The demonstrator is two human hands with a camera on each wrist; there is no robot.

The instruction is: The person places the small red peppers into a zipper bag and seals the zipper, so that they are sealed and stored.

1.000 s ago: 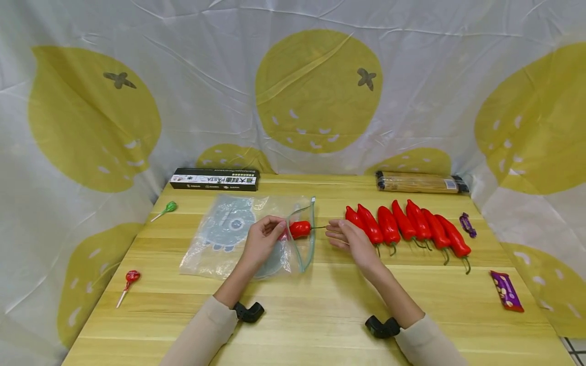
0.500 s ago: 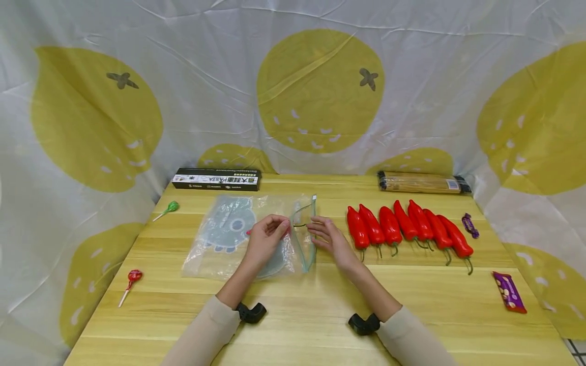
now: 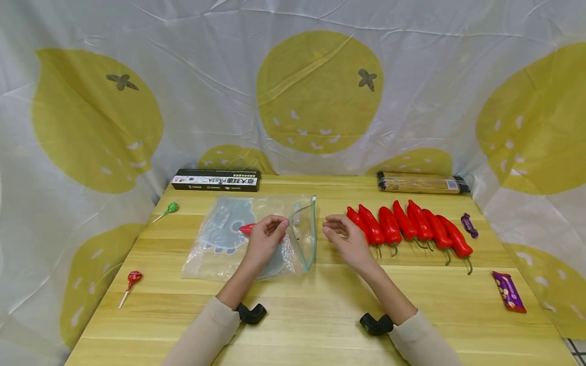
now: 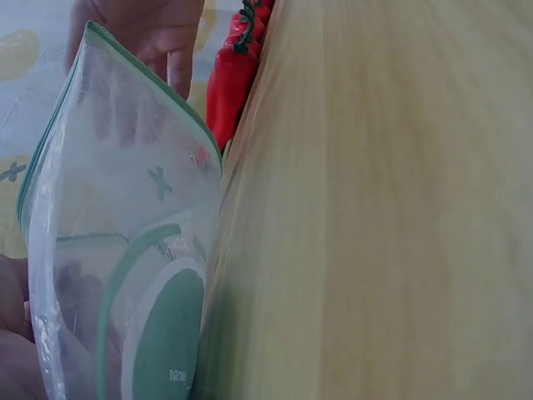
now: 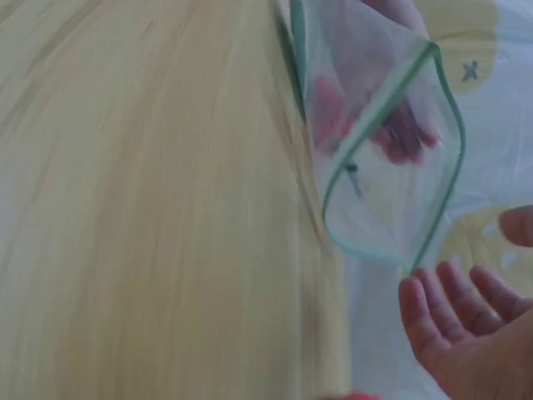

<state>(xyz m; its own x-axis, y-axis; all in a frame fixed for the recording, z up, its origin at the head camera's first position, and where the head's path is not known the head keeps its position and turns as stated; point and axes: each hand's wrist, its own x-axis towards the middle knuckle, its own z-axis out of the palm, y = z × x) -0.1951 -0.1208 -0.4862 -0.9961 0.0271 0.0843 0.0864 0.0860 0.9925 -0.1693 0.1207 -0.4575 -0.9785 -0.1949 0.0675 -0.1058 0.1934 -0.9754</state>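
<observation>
A clear zip bag [image 3: 194, 262] with a pale blue print lies flat on the table, its green-edged mouth spread toward the right. With thumb and fingers my left hand [image 3: 263, 241] pinches the upper layer close to that mouth. Inside the bag is a red chili pepper [image 3: 246, 229], partly hidden beneath my left hand; its stem shows through the plastic in the right wrist view. Just right of the mouth, my right hand [image 3: 350, 244] hovers with fingers loosely bent and nothing in it. Several more red chili peppers [image 3: 388, 226] lie in a row beyond it.
A pasta box [image 3: 216, 180] and a packet of long noodles [image 3: 421, 183] stand along the back edge. Green [image 3: 172, 207] and red [image 3: 135, 277] lollipops lie at left. A small purple candy [image 3: 469, 225] and a purple snack bar [image 3: 509, 291] lie at right.
The red chili pepper has slid left, deeper into the bag. My right hand followed its stem to the mouth, then drew back right. My left hand has kept its pinch.
</observation>
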